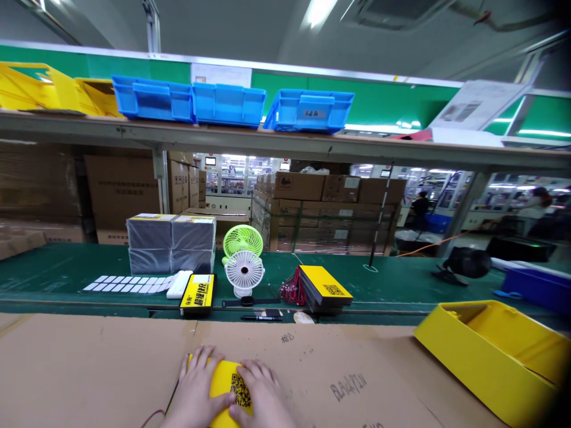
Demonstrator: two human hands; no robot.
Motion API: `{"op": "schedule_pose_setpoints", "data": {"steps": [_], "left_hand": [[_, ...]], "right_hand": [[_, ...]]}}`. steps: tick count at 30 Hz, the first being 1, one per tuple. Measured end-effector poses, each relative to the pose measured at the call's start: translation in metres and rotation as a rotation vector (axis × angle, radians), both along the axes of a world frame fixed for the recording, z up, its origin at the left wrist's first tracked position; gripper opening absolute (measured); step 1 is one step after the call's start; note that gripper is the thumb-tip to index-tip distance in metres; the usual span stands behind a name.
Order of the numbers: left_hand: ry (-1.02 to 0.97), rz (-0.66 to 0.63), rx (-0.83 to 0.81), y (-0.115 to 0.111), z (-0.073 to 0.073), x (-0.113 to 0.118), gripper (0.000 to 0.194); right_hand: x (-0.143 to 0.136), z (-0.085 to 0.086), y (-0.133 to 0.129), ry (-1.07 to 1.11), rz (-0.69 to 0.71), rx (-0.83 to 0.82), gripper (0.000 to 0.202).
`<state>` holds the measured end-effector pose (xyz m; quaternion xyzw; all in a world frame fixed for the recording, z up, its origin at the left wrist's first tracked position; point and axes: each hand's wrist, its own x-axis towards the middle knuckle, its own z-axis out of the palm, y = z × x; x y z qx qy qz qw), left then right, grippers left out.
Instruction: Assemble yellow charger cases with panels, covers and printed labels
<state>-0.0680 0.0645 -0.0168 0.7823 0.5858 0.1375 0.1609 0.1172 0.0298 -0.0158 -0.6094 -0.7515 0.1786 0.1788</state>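
A flat yellow panel (220, 380) with a black QR code lies on the cardboard sheet at the bottom centre of the head view. My left hand (196, 386) rests over its left side, fingers stretched out and spread. Over the right side lies my right hand (261, 392), fingers also extended, partly covering the QR code. Both thumbs rest on the yellow face near each other. A dark edge and a thin reddish wire show beside my left hand. My hands hide much of the panel.
Beyond the cardboard sheet (111, 356) stand a yellow-topped stack of panels (325, 282) with red wires (292, 289), a white fan (244, 270), a green fan (243, 239), a yellow-black box (198, 292) and wrapped grey boxes (172, 244). A yellow bin (482, 356) sits right.
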Motion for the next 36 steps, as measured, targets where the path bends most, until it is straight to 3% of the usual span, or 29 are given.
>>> {"op": "schedule_pose_setpoints", "data": {"steps": [15, 36], "left_hand": [[-0.005, 0.002, 0.019, 0.0021, -0.0086, -0.0026, 0.072], [-0.006, -0.003, 0.011, -0.0006, 0.0004, -0.0010, 0.071]], "right_hand": [[0.0005, 0.0000, 0.0000, 0.000, 0.009, 0.021, 0.059], [0.0006, 0.0028, -0.0010, -0.004, 0.013, 0.021, 0.059]]}}
